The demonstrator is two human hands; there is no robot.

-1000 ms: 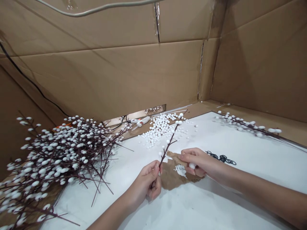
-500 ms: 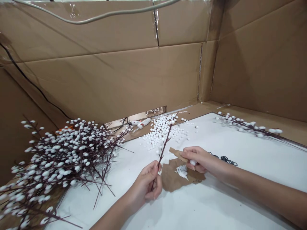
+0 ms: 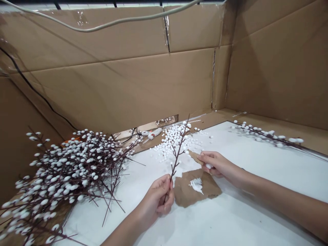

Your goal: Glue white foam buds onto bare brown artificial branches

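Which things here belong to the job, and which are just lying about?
In use: dark brown twig with white foam balls in left hand; white foam ball in right hand; torn brown paper smeared with white paste; loose white foam balls.
Lying about: heap of ball-studded twigs; brown cardboard wall; grey cable.

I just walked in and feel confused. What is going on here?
A person holds a thin dark twig dotted with white balls in the left hand, and pinches a small white ball in the right hand, near torn brown paper with white paste. A heap of similar twigs lies to the left.
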